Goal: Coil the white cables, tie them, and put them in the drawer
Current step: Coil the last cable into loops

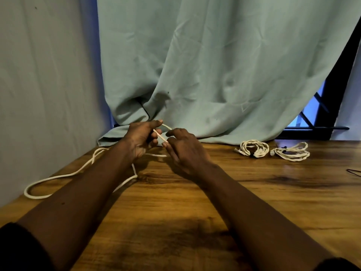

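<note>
A long white cable (58,178) lies loose on the wooden table (254,192), looping out to the left edge and back under my left forearm. My left hand (141,138) is closed around one end of it near the table's far edge. My right hand (183,147) pinches the same cable's stiff end between thumb and fingers, just right of the left hand. A small loop of cable arches between the two hands. Two coiled, tied white cables (254,148) (292,151) rest side by side at the far right. No drawer is in view.
A pale green curtain (214,65) hangs behind the table and drapes onto its far edge. A wall runs along the left side. A dark window frame (320,122) shows at the far right. A thin dark wire (354,172) enters at the right edge.
</note>
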